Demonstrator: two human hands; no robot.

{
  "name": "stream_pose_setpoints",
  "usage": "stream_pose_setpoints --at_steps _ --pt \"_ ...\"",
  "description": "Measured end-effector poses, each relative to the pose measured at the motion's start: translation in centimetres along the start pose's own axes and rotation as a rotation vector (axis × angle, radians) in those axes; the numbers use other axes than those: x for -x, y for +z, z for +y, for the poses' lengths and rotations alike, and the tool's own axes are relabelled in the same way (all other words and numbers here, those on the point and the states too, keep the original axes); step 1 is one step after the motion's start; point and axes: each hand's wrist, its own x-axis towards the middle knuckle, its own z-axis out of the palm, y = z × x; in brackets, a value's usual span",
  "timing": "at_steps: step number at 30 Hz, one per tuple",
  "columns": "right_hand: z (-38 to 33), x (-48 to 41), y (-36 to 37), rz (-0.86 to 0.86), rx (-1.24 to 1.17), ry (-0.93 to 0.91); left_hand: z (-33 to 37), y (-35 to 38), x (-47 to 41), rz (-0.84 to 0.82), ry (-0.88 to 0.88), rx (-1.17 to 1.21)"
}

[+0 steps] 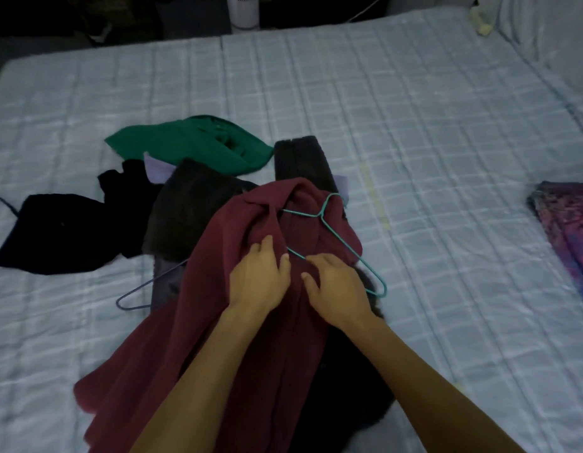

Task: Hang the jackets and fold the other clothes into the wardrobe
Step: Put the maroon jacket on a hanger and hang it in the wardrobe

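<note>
Seemingly both hands (300, 282) on maroon jacket (192, 338)

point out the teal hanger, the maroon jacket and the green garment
teal hanger (329, 204): head view, base of its hook
maroon jacket (218, 256): head view, left shoulder panel
green garment (172, 145): head view, flat left part

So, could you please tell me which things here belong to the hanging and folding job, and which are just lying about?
In the job:
- maroon jacket, under left hand and right hand
- teal hanger, partly inside it
- purple hanger
- green garment
- black clothes
- dark grey garment

Lying about:
- white fan beyond the bed
- patterned cloth at the right edge
</note>
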Motion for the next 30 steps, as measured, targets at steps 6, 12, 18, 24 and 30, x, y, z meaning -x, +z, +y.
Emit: stream_pose_setpoints --at_steps 6,12,18,24,30 --pt "2.3 -5.5 4.4 0.050 0.094 0.136 -0.7 4.5 -6.8 0.071 -0.104 0.062" --pt "5.0 -10.3 6.8 -0.076 0.167 0.354 -2.2 7.3 -11.1 0.024 -0.143 0.104" --pt "4.2 -9.2 6.8 0.008 0.142 0.343 -4.2 4.9 -9.5 0.083 0.009 0.081" --pt "1.0 -5.8 5.1 0.089 -0.350 0.493 -4.6 1.2 -5.6 0.082 0.040 0.099" --pt "-3.7 -0.8 0.5 0.154 -0.242 0.240 -3.1 -5.1 -0.4 0.318 0.156 0.212"
